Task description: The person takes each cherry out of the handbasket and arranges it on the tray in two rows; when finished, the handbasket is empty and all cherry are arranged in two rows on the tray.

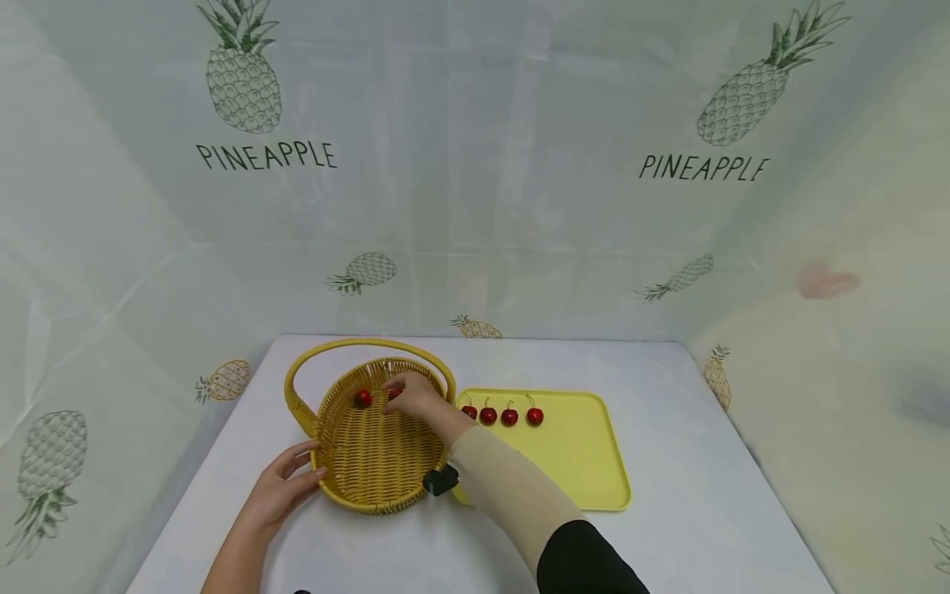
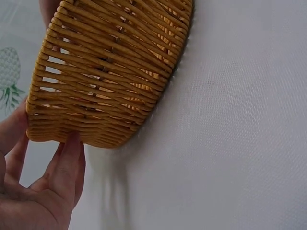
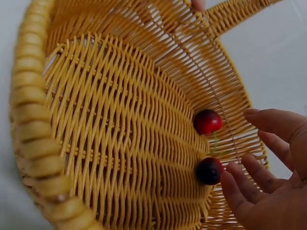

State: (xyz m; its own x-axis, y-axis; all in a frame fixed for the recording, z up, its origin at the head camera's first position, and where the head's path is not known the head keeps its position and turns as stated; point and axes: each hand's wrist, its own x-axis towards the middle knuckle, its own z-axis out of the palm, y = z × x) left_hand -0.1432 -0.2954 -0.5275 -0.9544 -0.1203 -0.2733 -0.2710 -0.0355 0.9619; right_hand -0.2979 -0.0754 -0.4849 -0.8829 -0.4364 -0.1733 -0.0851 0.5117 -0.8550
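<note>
A round yellow-brown wicker basket (image 1: 378, 462) with an arched handle (image 1: 364, 342) stands on the table's left half. My left hand (image 1: 278, 495) holds its near-left side, fingertips at the rim and outer wall (image 2: 105, 72). Inside lie two dark red cherries, one cherry (image 3: 207, 121) farther from my fingers and another cherry (image 3: 209, 171) right by my fingertips. My right hand (image 1: 417, 400) reaches over the basket's right rim. In the right wrist view its fingers (image 3: 261, 175) are spread, the thumb away from the cherry; whether a fingertip touches it is hard to tell.
A yellow tray (image 1: 579, 462) lies right of the basket, partly under my right forearm. Several red cherries (image 1: 509, 417) with stems stand in a row along its far side. The white table (image 1: 705, 462) meets a pineapple-print curtain (image 1: 482, 206) behind.
</note>
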